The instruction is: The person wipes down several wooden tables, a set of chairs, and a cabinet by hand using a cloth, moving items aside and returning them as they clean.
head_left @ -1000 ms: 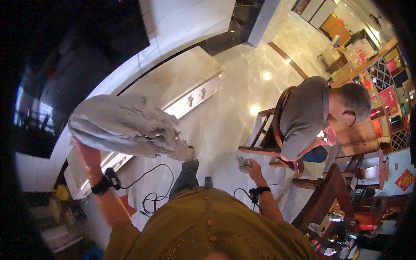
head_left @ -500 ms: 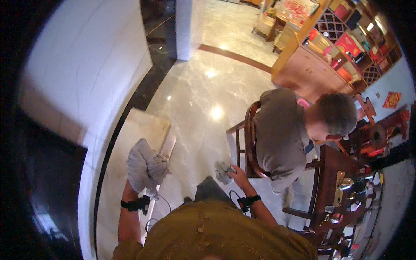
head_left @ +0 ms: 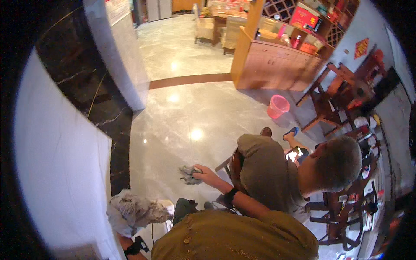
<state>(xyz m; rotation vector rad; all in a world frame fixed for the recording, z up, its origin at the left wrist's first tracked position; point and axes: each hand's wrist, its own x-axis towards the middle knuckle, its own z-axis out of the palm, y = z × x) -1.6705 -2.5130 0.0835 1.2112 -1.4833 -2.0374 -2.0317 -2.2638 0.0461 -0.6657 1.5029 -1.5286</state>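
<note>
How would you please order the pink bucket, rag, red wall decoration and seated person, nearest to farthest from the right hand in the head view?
1. Rag: held in the right hand.
2. Seated person: to the hand's right.
3. Pink bucket: on the floor, ahead and right.
4. Red wall decoration: far ahead, right.

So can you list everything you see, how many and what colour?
Large cloth: one, light grey, lower left
Small cloth: one, grey-green, near centre
Bucket: one, pink, on the floor
Seated person: one, grey-brown top, right of centre
Slipper: one, blue, on a foot, right
Cabinet: one, light brown, back right
Pale chairs: two, cream, far back
Wall hanging: one, red, right wall
Dark wooden furniture: several, brown, right
Shelf items: many, mixed colours, upper right
Wristbands: two, black, on wrists
Shirt: one, olive-brown, bottom centre
Right fingers: count blurred, bare, gripping the small cloth
Left fingers: hidden by the large cloth
</note>
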